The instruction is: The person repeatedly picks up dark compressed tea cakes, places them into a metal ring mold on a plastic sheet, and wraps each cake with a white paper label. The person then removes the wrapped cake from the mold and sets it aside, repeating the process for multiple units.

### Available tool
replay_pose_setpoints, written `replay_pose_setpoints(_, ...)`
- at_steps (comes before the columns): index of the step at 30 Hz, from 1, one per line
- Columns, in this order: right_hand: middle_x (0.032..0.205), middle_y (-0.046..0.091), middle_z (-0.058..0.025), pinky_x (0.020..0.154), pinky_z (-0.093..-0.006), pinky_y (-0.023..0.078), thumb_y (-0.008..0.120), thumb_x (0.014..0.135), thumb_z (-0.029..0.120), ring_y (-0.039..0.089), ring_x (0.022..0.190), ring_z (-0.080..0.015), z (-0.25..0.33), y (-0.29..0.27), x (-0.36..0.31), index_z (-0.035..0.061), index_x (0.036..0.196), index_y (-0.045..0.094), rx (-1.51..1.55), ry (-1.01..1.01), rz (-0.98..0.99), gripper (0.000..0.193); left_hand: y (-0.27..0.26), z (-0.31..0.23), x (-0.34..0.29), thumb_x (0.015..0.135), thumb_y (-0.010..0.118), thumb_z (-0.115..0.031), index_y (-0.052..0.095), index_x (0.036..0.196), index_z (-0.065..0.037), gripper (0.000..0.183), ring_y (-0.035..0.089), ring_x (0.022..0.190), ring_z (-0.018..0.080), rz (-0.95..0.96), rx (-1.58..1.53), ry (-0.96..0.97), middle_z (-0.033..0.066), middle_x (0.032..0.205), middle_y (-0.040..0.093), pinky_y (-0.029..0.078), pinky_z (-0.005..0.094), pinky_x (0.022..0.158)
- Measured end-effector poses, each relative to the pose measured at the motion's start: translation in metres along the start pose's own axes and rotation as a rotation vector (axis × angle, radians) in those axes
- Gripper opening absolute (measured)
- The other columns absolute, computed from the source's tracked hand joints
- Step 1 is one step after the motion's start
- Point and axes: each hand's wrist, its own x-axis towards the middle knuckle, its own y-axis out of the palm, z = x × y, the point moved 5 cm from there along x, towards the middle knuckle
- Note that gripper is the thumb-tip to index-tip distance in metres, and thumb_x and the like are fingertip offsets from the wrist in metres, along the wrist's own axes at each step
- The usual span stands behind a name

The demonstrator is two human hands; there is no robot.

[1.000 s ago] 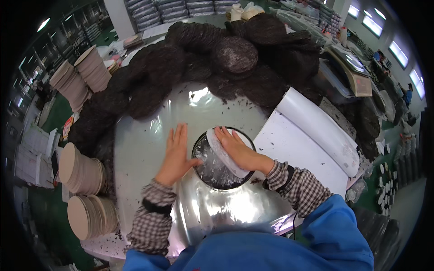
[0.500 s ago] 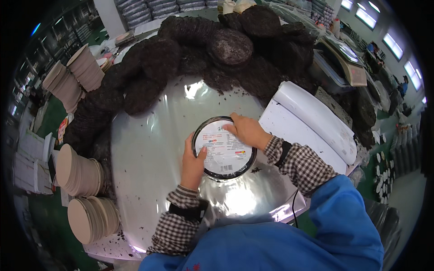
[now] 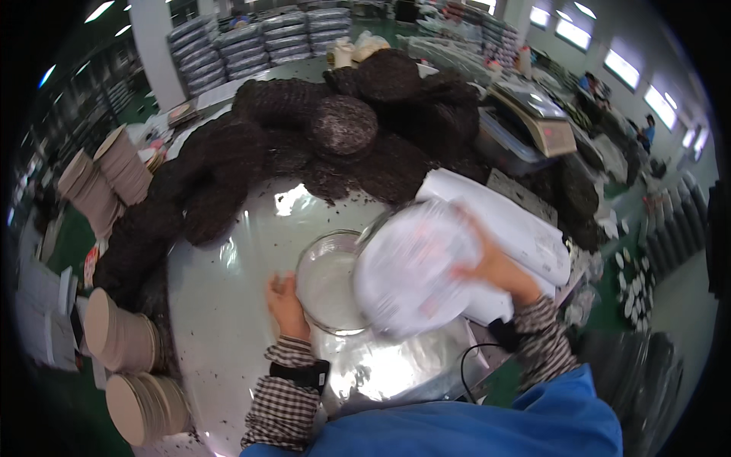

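My right hand (image 3: 487, 255) grips the right edge of a round flat package with a white printed label (image 3: 415, 266). The package is tilted up off the table and smeared by motion. Just left of it a round metal-looking ring (image 3: 306, 301) lies on the shiny table (image 3: 228, 335), and the package hides part of its right side. Beside the ring's left rim is my left hand (image 3: 287, 306), fingers loosely bent and apart, holding nothing.
Dark matted discs, like dried seaweed, form a heap (image 3: 343, 126) along the table's far and left sides. Stacks of beige round cards (image 3: 122, 331) stand at left. A rolled white sheet (image 3: 495, 217) lies at right, near a scale (image 3: 533, 114). A black cable (image 3: 464, 365) curves at the near right.
The labelled package has come up out of the ring and moved right in my right hand. My left hand has let go of it. The view has tipped upward.
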Motion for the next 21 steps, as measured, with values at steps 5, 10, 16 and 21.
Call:
replay_pose_setpoints(5, 0.129, 0.056, -0.0153, 0.104, -0.0406, 0.043, 0.043, 0.102, 0.035, 0.053, 0.122, -0.0257, -0.121, -0.145, -0.075, 0.0064, 0.131, 0.048, 1.003, 0.075, -1.476, 0.041, 0.145, 0.053, -0.089, 0.097, 0.055, -0.021, 0.056, 0.109, 0.003, 0.027, 0.052, 0.122, 0.0347, 0.694, 0.793, -0.008, 0.0225, 0.126, 0.054, 0.040, 0.0429, 0.106)
replay_pose_setpoints(10, 0.146, 0.042, -0.0167, 0.110, -0.0452, 0.035, 0.062, 0.091, 0.029, 0.033, 0.140, -0.0338, -0.022, 0.089, 0.002, 0.0052, 0.147, 0.030, -0.293, -0.191, 0.155, 0.069, 0.120, 0.148, -0.113, 0.095, 0.056, -0.013, 0.055, 0.107, 0.004, 0.021, 0.035, 0.136, 0.0395, 1.040, 1.501, 0.411, 0.0246, 0.138, 0.043, 0.028, 0.0486, 0.114)
replay_pose_setpoints(16, 0.092, 0.062, -0.0073, 0.083, -0.0399, 0.050, 0.077, 0.075, 0.037, 0.056, 0.101, -0.0291, -0.018, 0.169, 0.042, 0.0041, 0.085, 0.065, -0.342, -0.437, 0.392, 0.036, 0.062, 0.076, -0.069, 0.098, 0.044, -0.008, 0.046, 0.106, -0.001, 0.010, 0.065, 0.063, 0.0332, 0.086, 1.106, 0.034, 0.0157, 0.070, 0.063, 0.050, 0.0398, 0.056)
replay_pose_setpoints(21, 0.076, 0.059, -0.0118, 0.070, -0.0394, 0.051, 0.078, 0.074, 0.037, 0.060, 0.077, -0.0301, 0.011, 0.087, 0.037, 0.0020, 0.075, 0.063, -0.155, -0.324, 0.026, 0.038, 0.026, 0.091, -0.059, 0.096, 0.045, -0.007, 0.048, 0.111, 0.001, 0.017, 0.061, 0.068, 0.0337, 0.111, 1.050, 0.007, 0.0187, 0.077, 0.063, 0.052, 0.0427, 0.068)
